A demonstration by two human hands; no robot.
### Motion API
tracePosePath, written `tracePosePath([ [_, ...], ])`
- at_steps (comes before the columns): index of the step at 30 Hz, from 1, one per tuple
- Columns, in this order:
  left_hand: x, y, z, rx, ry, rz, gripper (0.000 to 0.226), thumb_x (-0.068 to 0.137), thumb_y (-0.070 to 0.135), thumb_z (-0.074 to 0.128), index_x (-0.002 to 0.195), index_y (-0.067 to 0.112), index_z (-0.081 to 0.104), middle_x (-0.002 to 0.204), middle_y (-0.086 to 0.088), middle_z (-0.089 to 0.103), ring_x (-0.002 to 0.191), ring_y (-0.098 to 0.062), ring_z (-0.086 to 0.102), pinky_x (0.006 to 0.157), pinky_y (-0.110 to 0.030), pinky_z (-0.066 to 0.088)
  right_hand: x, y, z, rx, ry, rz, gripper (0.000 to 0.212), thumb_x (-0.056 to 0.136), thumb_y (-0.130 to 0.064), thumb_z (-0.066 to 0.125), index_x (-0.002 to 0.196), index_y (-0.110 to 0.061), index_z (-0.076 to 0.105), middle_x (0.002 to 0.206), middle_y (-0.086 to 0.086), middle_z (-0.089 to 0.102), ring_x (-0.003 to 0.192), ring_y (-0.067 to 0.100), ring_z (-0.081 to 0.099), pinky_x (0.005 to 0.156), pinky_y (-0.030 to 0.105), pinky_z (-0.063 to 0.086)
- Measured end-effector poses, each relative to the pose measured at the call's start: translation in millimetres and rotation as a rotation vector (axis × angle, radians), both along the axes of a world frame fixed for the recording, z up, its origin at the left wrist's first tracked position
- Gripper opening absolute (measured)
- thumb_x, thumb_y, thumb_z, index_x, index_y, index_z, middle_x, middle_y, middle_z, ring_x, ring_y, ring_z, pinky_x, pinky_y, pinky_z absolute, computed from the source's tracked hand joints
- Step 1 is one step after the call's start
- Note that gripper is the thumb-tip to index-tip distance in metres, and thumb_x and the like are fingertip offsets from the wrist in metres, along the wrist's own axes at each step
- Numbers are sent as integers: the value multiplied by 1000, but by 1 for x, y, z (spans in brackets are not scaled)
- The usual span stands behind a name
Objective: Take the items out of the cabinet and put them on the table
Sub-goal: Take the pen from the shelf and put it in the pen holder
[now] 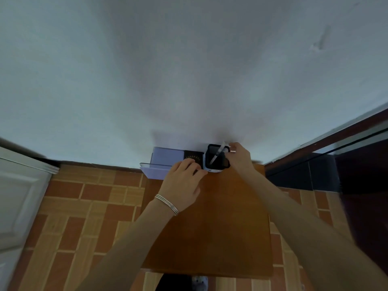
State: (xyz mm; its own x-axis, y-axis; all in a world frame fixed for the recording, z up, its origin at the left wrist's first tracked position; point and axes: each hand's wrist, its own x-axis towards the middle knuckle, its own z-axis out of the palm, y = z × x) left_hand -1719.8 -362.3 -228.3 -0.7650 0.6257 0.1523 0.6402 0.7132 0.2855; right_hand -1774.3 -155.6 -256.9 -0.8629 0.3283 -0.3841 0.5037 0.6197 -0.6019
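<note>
Table (210, 227): plain mid-brown wood, centre frame. Floor (84, 206): rust-orange and tan tiles in a staggered brick pattern with pale joints; wall (189, 59), upper frame, flat grey-white. At the table's far edge: lilac holder (161, 158), black book (193, 157) with gold lettering, black mesh pen cup (223, 163).

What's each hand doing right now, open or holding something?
Left hand: open, fingers resting on the black book.
Right hand: gripping the rim of the black pen holder.
</note>
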Motion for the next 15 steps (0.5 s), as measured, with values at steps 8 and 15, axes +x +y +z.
tracePosePath([
  [8,-7,-2,36,-31,32,66,41,63,20,78,102,12,69,100,-7,67,98,-28,62,82,-39,51,26,12,39,103,86,266,50,86,-5,57,134,-4,42,136,14,46,123,26,43,100,28,33],
  [15,-18,-15,111,-110,51,141,43,69,29,64,109,11,67,110,-11,67,102,-32,62,87,-45,49,38,10,127,450,290,662,61,81,-17,63,138,-10,40,141,12,42,130,29,38,106,43,29],
])
